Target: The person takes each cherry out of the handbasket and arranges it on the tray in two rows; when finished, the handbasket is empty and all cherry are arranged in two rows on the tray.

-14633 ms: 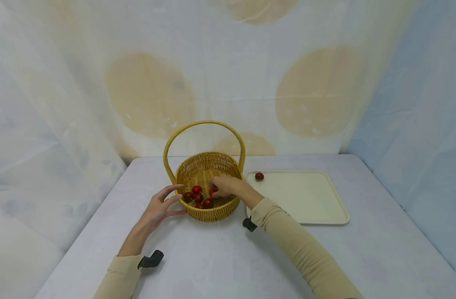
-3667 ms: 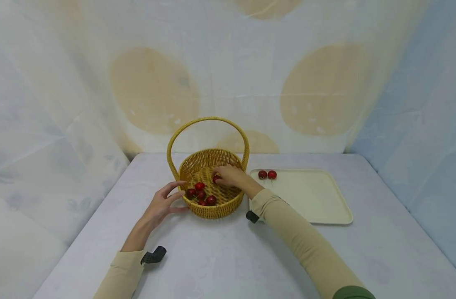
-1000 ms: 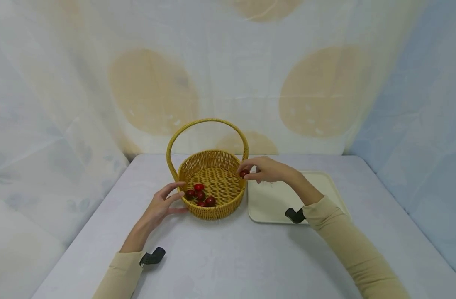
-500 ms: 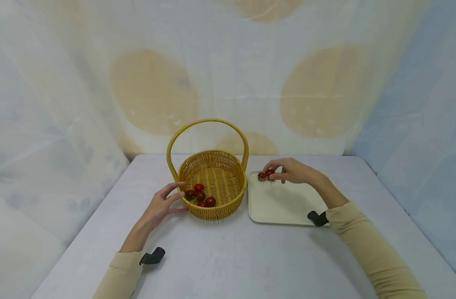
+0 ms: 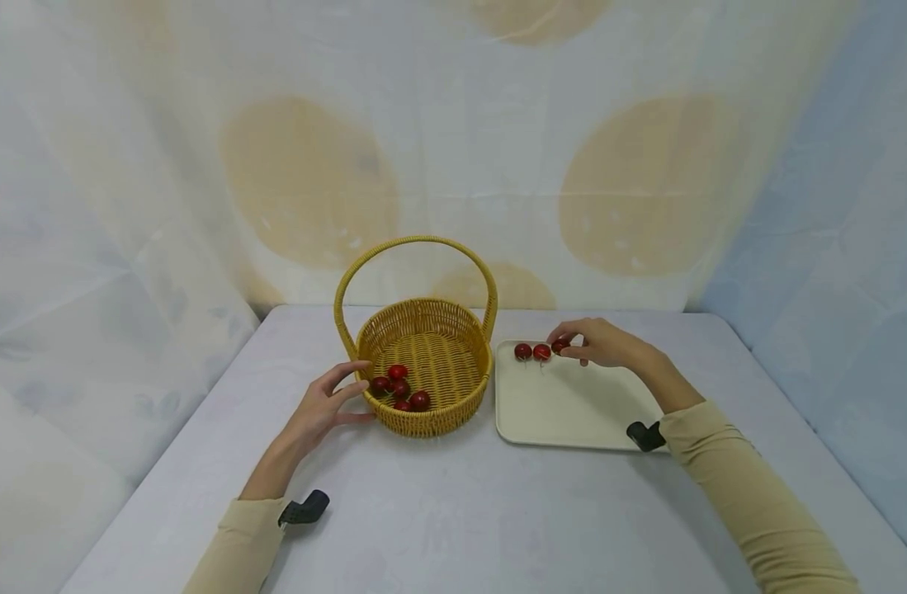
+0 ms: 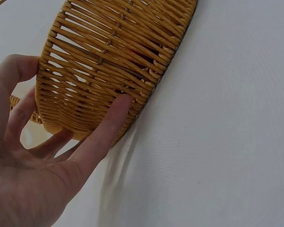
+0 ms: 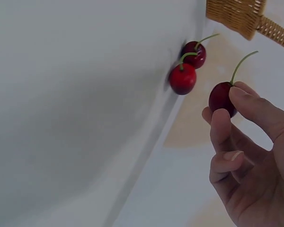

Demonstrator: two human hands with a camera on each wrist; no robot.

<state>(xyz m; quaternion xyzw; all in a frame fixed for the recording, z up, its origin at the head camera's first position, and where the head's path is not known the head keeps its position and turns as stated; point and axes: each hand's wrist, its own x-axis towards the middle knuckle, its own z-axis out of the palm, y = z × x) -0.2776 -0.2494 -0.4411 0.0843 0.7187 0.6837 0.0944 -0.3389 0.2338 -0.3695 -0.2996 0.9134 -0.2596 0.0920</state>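
Observation:
My left hand (image 5: 319, 408) holds the near left side of a yellow wicker basket (image 5: 431, 422). In the left wrist view its thumb (image 6: 106, 130) lies along the woven wall, while the forefinger reaches the rim. Several dark red cherries (image 5: 399, 388) lie in the basket's near left part. Over the back edge of a cream tray (image 5: 564, 421), my right hand (image 5: 605, 342) pinches one cherry (image 7: 221, 98) between thumb and fingers, its green stem upward. Two more cherries (image 7: 182, 79) with stems sit side by side on the tray, left of the held one.
The basket's tall arched handle (image 5: 416, 239) rises above it. The tray stands right of the basket, a small gap between them. Both are on a pale cloth-covered table (image 5: 453, 511), with patterned curtains (image 5: 468, 165) behind and at the sides.
Since the oldest frame, a second cherry has come onto the tray. My right hand has carried another from the basket rightward to beside that pair. The left hand has stayed at the basket.

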